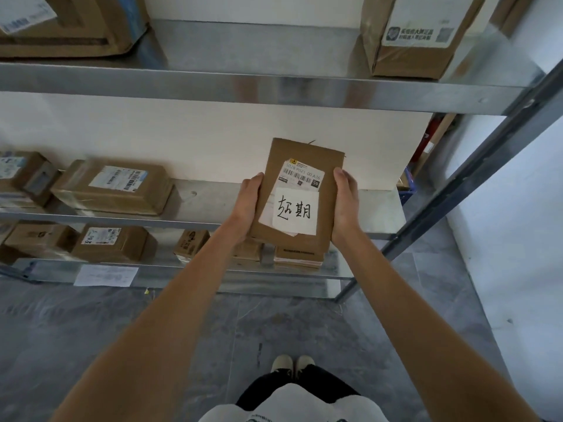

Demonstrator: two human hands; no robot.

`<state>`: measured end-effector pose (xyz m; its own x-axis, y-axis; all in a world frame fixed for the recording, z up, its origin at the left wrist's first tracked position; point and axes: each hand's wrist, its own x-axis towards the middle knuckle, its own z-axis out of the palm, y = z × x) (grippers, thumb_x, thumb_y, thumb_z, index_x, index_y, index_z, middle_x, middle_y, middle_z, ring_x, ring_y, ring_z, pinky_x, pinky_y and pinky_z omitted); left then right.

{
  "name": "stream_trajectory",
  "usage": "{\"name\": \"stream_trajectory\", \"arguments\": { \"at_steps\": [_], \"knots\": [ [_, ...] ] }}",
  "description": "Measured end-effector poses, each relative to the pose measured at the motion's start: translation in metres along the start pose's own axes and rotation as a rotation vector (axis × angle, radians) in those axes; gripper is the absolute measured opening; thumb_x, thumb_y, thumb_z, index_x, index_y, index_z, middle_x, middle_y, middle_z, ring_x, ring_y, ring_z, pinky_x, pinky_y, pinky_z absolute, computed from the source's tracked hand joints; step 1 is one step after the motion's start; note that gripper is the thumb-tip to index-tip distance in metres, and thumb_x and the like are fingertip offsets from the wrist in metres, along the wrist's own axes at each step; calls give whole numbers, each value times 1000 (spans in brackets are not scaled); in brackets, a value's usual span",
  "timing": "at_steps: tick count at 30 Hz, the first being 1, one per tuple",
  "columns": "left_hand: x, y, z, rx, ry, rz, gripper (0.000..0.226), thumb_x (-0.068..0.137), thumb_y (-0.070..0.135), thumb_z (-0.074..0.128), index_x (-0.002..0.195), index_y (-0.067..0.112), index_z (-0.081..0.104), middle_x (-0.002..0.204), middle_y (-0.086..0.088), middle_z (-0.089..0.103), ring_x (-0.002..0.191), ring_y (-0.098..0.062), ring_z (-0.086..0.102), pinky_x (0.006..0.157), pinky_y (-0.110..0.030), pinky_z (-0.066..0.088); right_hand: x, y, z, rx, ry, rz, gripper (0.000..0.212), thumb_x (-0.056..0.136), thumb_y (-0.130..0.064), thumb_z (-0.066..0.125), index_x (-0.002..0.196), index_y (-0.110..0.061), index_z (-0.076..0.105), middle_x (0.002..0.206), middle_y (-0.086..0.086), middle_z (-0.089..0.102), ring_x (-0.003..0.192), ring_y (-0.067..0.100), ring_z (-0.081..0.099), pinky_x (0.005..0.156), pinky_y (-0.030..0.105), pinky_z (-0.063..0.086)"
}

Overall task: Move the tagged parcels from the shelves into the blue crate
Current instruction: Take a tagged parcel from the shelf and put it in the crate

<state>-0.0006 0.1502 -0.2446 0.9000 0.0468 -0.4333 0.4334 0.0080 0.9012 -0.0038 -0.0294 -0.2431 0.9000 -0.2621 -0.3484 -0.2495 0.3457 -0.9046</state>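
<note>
Gripping a flat cardboard parcel (300, 196) by its long edges, the left hand (248, 205) and right hand (345, 205) are curling their fingers around it, holding its handwritten white tag (295, 211) face-up above the middle shelf (210, 205), beside open floor (441, 300).

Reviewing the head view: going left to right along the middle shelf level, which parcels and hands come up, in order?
Small box at the left edge → wide taped parcel → left hand → tagged parcel, held in front of the shelf → right hand.
</note>
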Motion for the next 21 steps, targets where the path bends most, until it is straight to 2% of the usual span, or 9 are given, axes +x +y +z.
{"name": "stream_trajectory", "arguments": {
  "at_steps": [3,7,9,13,17,21],
  "knots": [
    [17,-21,2,69,-18,46,85,69,78,45,123,14,57,114,-11,68,104,-29,67,96,-54,49,-13,13,-12,17,70,58,37,92,-47,59,118,-22,52,110,8,69,99,26,69,89,48,57],
    [4,-33,36,78,-132,64,71,81,66,45,128,14,54,115,-12,69,105,-32,66,95,-53,50,-24,26,-46,14,168,57,35,95,-48,54,121,-25,49,114,8,67,100,24,68,86,42,57],
    [-5,-43,55,81,-187,27,66,84,63,42,126,15,58,112,-13,70,104,-33,66,95,-53,50,-34,33,-69,8,235,62,33,95,-48,53,120,-26,50,113,5,67,99,23,68,85,40,57],
    [-25,-76,87,136,-294,-95,78,73,74,43,118,14,64,110,-15,70,104,-35,65,98,-54,47,-60,57,-117,67,317,86,29,94,-43,57,116,-25,54,114,8,69,101,27,69,90,47,57],
    [-47,-89,126,181,-370,-81,46,97,54,37,112,21,66,107,-7,71,99,-25,67,99,-47,48,-83,65,-162,137,420,109,32,96,-43,54,120,-21,52,111,9,69,88,22,69,83,41,59],
    [-71,-97,178,249,-506,-82,44,101,50,31,101,26,68,100,-5,74,92,-22,70,89,-40,53,-109,64,-210,209,533,96,44,93,-50,54,124,-18,54,111,10,70,94,23,69,88,44,57]
  ]
}}
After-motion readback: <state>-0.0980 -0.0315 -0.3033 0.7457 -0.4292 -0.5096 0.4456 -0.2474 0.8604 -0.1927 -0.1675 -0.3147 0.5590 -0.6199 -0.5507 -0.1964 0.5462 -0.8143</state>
